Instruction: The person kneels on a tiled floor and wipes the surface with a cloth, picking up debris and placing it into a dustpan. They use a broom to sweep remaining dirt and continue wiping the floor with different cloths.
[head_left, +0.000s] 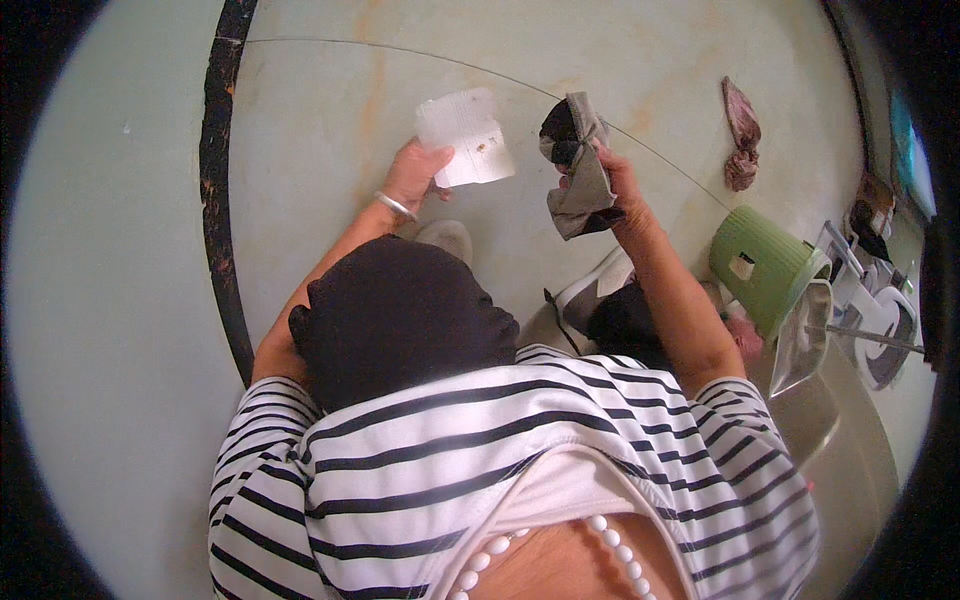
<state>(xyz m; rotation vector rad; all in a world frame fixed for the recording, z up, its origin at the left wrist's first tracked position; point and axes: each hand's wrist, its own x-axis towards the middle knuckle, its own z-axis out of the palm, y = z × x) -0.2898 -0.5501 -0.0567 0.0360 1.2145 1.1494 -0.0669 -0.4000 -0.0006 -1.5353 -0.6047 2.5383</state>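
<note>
My left hand grips the lower left edge of a white sheet of paper or tissue, with the thumb on top. The sheet carries faint creases and a few small dark and brownish specks. To its right, my right hand is closed around a bunched grey and black cloth, which hangs out above and below the fingers. Sheet and cloth are apart, both held above the pale floor. Part of each hand's fingers is hidden by what it holds.
A crumpled brownish-pink cloth lies on the floor at the right. Below it are a tipped green ribbed bin, a clear plastic dustpan-like scoop and a white-framed object. Grey shoes and a dark strip also show.
</note>
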